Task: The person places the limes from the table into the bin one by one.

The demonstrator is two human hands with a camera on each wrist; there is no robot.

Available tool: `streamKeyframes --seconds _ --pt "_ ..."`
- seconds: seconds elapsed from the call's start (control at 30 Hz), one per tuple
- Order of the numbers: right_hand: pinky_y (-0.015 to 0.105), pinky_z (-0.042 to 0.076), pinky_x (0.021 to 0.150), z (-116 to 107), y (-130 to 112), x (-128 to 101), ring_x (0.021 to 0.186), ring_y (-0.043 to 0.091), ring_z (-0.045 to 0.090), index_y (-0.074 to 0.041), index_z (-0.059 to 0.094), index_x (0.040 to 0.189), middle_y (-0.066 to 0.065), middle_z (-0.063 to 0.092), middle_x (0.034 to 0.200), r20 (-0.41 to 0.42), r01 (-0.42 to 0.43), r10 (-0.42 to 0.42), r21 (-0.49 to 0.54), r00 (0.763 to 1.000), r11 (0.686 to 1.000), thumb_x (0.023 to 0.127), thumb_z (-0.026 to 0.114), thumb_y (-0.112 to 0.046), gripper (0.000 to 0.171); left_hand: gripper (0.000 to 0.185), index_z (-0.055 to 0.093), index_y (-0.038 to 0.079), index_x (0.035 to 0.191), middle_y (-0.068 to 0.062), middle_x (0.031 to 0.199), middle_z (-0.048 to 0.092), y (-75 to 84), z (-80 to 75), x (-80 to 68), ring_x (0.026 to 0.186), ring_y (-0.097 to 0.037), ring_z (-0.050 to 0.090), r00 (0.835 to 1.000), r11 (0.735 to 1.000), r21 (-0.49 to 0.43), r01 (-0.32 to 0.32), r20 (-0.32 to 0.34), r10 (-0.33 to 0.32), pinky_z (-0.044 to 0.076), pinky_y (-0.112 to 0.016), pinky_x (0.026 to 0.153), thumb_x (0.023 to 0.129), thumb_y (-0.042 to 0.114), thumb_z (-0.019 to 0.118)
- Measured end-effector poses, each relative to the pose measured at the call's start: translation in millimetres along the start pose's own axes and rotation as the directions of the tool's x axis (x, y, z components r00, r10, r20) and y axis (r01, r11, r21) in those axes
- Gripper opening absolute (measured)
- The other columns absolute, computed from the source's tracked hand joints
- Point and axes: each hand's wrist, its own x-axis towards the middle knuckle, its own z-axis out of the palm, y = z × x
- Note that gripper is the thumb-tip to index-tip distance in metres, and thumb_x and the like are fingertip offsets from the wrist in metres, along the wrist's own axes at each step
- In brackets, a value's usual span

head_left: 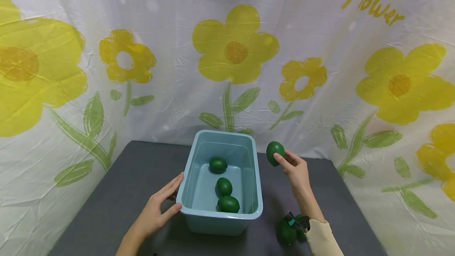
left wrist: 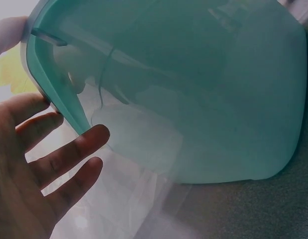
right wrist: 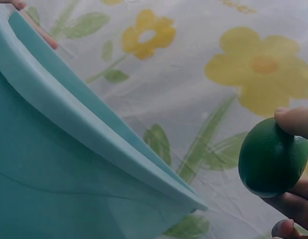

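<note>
Between thumb and fingers, my right hand (head_left: 297, 169) pinches a dark green lime (head_left: 275, 153), held up just right of a light blue plastic bin (head_left: 222, 213). The right wrist view shows the same glossy lime (right wrist: 273, 158) gripped beside the bin's rim. Three limes lie in the bin: one toward the back (head_left: 218, 165), one in the middle (head_left: 224, 187) and one near the front (head_left: 228, 204). My left hand (head_left: 156, 204) touches the bin's left rim, thumb near the front corner. In the left wrist view its fingers (left wrist: 69, 157) are spread and fairly straight against the outside.
More limes (head_left: 286, 233) rest on the dark grey table (head_left: 117, 204) at the front right, partly hidden by my right wrist and its strap (head_left: 302, 222). A white curtain (head_left: 170, 102) painted with yellow flowers encloses the table at the back and sides.
</note>
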Motion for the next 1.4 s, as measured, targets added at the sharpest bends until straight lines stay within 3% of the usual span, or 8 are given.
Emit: streamKeyframes --seconds 0.2,0.53,0.77,0.93,1.07,1.27,1.4 --pt "0.04 0.046 0.09 11 -1 1 0.107 0.009 0.06 -0.007 0.07 0.138 -0.001 0.073 0.121 0.004 0.016 -0.016 0.008 1.0 1.0 0.097 0.079 -0.036 0.052 0.071 0.046 0.004 0.16 -0.01 0.166 0.046 0.1 0.0 -0.3 0.122 -0.003 0.059 1.0 1.0 0.009 -0.014 -0.006 0.014 0.06 -0.035 0.083 0.094 0.004 0.071" --pt "0.031 0.044 0.08 23 -3 2 0.1 0.01 0.061 -0.008 0.071 0.137 -0.001 0.076 0.115 0.027 0.036 -0.036 0.0 0.999 0.999 0.096 0.08 -0.033 0.049 0.071 0.046 0.004 0.16 -0.009 0.166 0.046 0.0 -0.6 1.6 0.119 -0.004 0.061 1.0 1.0 0.0 -0.009 -0.002 0.009 0.06 -0.033 0.083 0.094 0.004 0.07" --pt "0.041 0.051 0.1 35 -2 3 0.107 0.009 0.067 -0.005 0.072 0.136 0.01 0.076 0.124 0.068 0.047 -0.048 0.014 0.996 0.999 0.095 0.081 -0.03 0.049 0.071 0.046 0.004 0.16 -0.011 0.165 0.046 -1.0 -1.3 2.1 0.12 -0.004 0.061 1.0 1.0 -0.003 -0.017 -0.001 0.017 0.06 -0.034 0.083 0.094 0.004 0.071" --pt "0.051 0.049 0.109 42 -1 2 0.116 0.021 0.068 -0.004 0.07 0.138 0.015 0.073 0.131 0.112 0.046 -0.047 0.013 0.993 0.999 0.095 0.082 -0.03 0.052 0.071 0.047 0.003 0.16 -0.01 0.165 0.047 -2.2 -1.0 1.5 0.12 -0.004 0.061 1.0 1.0 0.001 -0.025 -0.003 0.025 0.06 -0.034 0.083 0.093 0.004 0.071" --pt "0.049 0.052 0.105 46 1 2 0.117 0.025 0.068 -0.006 0.069 0.14 0.014 0.073 0.132 0.144 0.056 -0.05 -0.037 0.988 0.998 0.095 0.082 -0.033 0.054 0.071 0.047 0.003 0.159 -0.01 0.165 0.046 -2.1 -0.9 1.7 0.12 -0.004 0.061 0.999 0.999 -0.003 -0.035 -0.005 0.035 0.06 -0.032 0.083 0.093 0.004 0.071" --pt "0.036 0.053 0.089 51 3 6 0.101 0.019 0.068 -0.008 0.07 0.14 0.011 0.075 0.124 0.173 0.112 -0.089 -0.128 0.981 0.985 0.093 0.084 -0.034 0.055 0.071 0.047 0.003 0.16 -0.01 0.165 0.046 -4.2 -0.9 1.9 0.121 -0.005 0.061 0.999 0.999 -0.003 -0.035 -0.001 0.035 0.059 -0.031 0.083 0.093 0.004 0.071" --pt "0.04 0.054 0.092 54 2 7 0.107 0.022 0.067 -0.01 0.072 0.138 0.009 0.076 0.127 0.186 0.151 -0.116 -0.185 0.976 0.971 0.091 0.085 -0.037 0.056 0.07 0.047 0.004 0.159 -0.012 0.165 0.046 -5.9 -0.8 0.9 0.121 -0.003 0.061 1.0 1.0 0.0 -0.011 0.007 0.011 0.059 -0.031 0.083 0.094 0.005 0.071"
